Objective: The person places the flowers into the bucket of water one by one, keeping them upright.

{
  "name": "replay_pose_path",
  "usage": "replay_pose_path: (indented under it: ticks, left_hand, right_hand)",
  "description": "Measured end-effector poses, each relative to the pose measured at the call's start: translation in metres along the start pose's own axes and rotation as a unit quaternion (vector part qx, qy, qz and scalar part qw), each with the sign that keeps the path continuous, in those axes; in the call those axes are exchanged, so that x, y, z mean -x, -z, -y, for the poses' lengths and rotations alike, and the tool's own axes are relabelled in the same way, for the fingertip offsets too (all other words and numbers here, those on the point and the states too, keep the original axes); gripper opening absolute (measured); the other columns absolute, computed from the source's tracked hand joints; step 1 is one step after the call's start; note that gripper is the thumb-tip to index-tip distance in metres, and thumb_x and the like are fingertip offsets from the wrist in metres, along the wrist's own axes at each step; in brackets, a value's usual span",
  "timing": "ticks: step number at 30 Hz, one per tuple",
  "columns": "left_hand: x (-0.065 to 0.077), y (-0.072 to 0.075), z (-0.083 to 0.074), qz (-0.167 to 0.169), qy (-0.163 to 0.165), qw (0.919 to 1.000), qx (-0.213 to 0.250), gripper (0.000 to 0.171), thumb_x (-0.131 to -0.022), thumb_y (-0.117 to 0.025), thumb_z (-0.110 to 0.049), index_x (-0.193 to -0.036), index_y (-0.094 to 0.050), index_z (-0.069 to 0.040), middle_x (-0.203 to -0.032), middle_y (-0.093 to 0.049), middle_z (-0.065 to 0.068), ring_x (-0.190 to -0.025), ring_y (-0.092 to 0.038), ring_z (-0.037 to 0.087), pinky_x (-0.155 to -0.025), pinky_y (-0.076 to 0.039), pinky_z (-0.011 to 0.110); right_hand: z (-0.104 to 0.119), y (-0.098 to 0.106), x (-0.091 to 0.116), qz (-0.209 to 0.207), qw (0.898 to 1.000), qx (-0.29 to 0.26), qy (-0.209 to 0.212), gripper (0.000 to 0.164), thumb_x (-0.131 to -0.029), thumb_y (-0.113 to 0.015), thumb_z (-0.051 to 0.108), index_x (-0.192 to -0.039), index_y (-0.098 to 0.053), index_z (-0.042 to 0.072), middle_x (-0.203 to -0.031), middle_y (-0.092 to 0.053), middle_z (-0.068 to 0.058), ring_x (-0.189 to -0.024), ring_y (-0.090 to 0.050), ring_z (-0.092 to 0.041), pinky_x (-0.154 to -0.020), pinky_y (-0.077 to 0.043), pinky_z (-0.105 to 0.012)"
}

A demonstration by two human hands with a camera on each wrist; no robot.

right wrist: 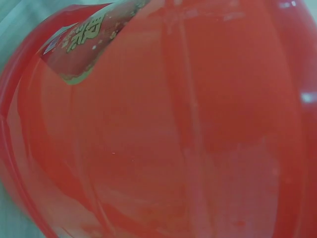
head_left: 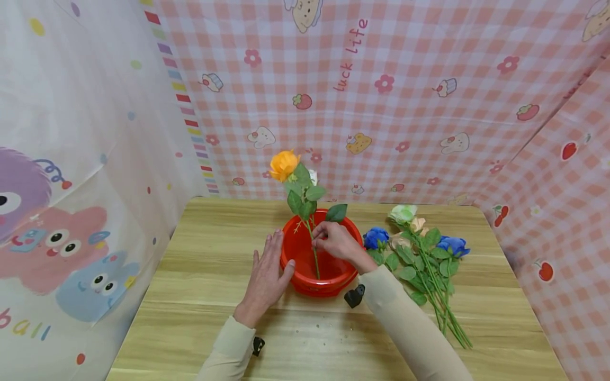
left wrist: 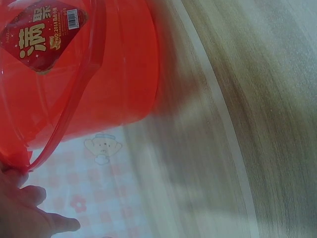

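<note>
A red plastic bucket (head_left: 324,286) stands on the wooden table. Over it my right hand (head_left: 337,242) pinches the green stem of a yellow-orange rose (head_left: 284,165); the stem's lower end hangs down inside the bucket. My left hand (head_left: 267,275) rests against the bucket's left rim, fingers straight and thumb at the edge. In the left wrist view some left fingers (left wrist: 29,196) show by the bucket's rim and handle (left wrist: 74,106). A white flower (head_left: 312,177) is partly hidden behind the orange rose's leaves. Only the bucket's wall (right wrist: 143,124) fills the right wrist view, with that hand hidden.
Right of the bucket lies a pile of artificial roses: two blue roses (head_left: 454,246), a pale green-white one (head_left: 402,213) and peach ones (head_left: 418,225), their stems pointing toward the front. Fabric curtains (head_left: 410,116) hang behind and beside the table (head_left: 200,296). Small specks dot its front.
</note>
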State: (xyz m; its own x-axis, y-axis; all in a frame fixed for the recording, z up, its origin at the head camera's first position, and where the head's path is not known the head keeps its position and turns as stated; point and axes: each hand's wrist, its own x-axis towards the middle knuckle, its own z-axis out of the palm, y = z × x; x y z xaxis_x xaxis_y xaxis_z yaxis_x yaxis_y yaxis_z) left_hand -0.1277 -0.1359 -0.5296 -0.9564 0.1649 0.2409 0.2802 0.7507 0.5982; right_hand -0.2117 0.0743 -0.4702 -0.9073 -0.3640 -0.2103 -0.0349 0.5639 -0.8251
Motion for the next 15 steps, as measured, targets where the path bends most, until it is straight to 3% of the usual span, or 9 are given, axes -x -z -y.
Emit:
replay_pose_path:
  ticks: [8,15]
  left_hand:
    - [0.0002,-0.0007,0.0003,-0.002,0.0,1.0,-0.002,0.075,-0.103,-0.048,-0.037,-0.166,-0.02,-0.009,-0.172,-0.022,0.008,-0.157,-0.02,0.035,-0.118,-0.014,0.073]
    - [0.0004,-0.0002,0.0002,-0.001,-0.002,1.0,-0.003,0.075,-0.104,-0.047,-0.038,-0.167,-0.018,-0.01,-0.172,-0.021,0.008,-0.157,-0.018,0.034,-0.119,-0.013,0.072]
  right_hand:
    - [0.0,-0.0014,-0.0022,0.005,0.999,0.042,-0.004,0.007,-0.095,-0.072,0.004,-0.102,-0.072,0.003,-0.088,-0.071,-0.004,-0.077,-0.068,-0.014,-0.075,-0.059,-0.03]
    - [-0.0006,-0.0017,-0.003,0.012,0.999,0.046,-0.022,0.008,-0.094,-0.071,0.003,-0.101,-0.075,0.004,-0.087,-0.073,-0.002,-0.079,-0.069,-0.015,-0.078,-0.061,-0.032]
